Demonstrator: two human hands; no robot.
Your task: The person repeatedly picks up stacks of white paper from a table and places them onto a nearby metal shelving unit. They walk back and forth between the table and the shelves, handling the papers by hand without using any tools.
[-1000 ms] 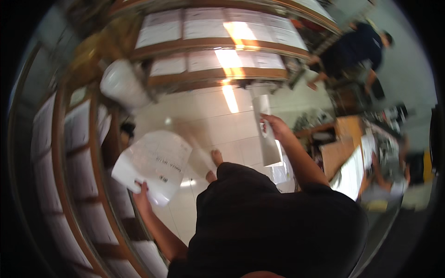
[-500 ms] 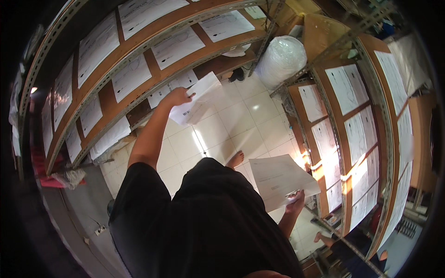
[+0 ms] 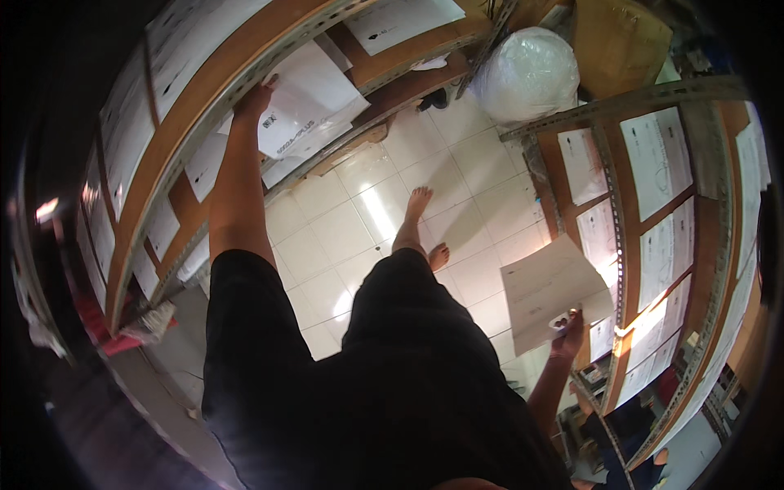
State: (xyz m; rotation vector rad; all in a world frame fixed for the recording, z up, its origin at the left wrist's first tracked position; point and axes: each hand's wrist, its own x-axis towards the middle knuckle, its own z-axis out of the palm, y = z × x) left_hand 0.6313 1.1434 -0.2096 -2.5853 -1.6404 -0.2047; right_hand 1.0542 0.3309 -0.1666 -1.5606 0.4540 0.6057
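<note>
My left hand (image 3: pixel 256 100) is at the far-left shelves, closed on the edge of a white printed sheet (image 3: pixel 314 94), with the thumb on top. That sheet lies against the front of the lower shelf, among other white sheets, and looks slightly glossy. On the right, low beside the other rack, my right hand (image 3: pixel 571 336) grips the near edge of a pale sheet of paper (image 3: pixel 551 282) with faint print, held out flat over the floor. Small bright spots show at the fingers of the right hand; what they are I cannot make out.
Metal-framed shelves (image 3: pixel 184 151) with white sheets curve along the left; another rack (image 3: pixel 616 245) stands at right. A plastic-wrapped roll (image 3: pixel 535 77) and a cardboard box (image 3: pixel 622 41) stand at the back. Another person's dark clothing (image 3: pixel 625 433) shows lower right. Below are floor tiles (image 3: pixel 327 237).
My left hand has carried its sheet forward and left from over the floor to the shelf. My right hand, still holding paper, has moved slightly right. One foot has stepped forward.
</note>
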